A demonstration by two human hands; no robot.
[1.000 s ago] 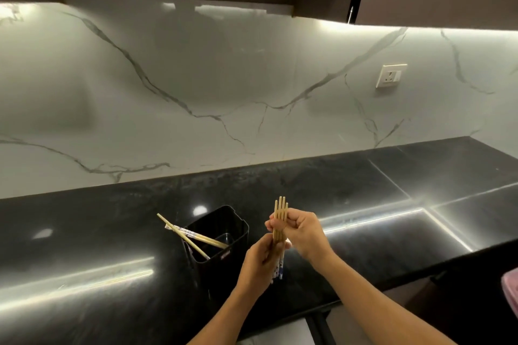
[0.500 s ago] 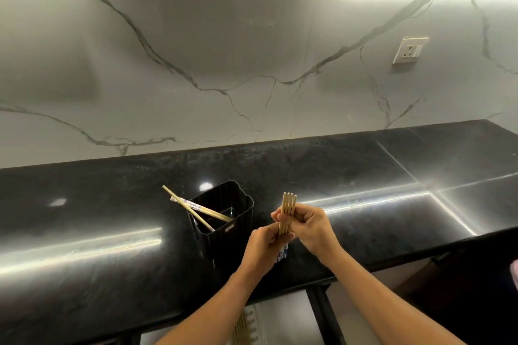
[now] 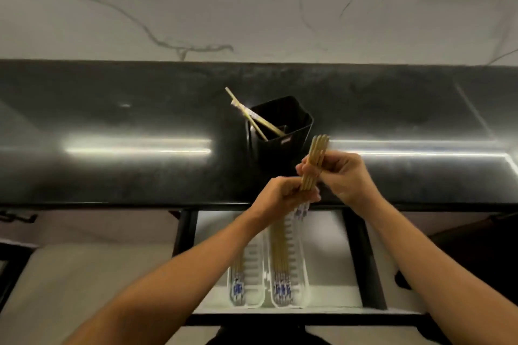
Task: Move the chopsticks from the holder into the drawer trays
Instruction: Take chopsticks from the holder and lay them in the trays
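Observation:
Both hands grip one bundle of wooden chopsticks [image 3: 315,161] held nearly upright over the counter's front edge. My left hand [image 3: 280,194] wraps the lower part, my right hand [image 3: 340,176] pinches the upper part. The bundle's blue-patterned ends poke out below my left hand. Behind it, the black holder [image 3: 283,145] stands on the counter with two chopsticks [image 3: 253,117] leaning out to the left. Below, the open drawer [image 3: 330,244] holds two white trays: the left tray [image 3: 253,269] and the right tray [image 3: 297,258] each have chopsticks lying in them.
The glossy black countertop [image 3: 140,126] runs left to right, backed by a white marble wall [image 3: 252,8]. The drawer's dark frame [image 3: 361,260] borders the trays, with white drawer floor on either side of them.
The view has tilted down, so the open drawer and its trays show. The hands still hold the bundle, which leans slightly more to the right.

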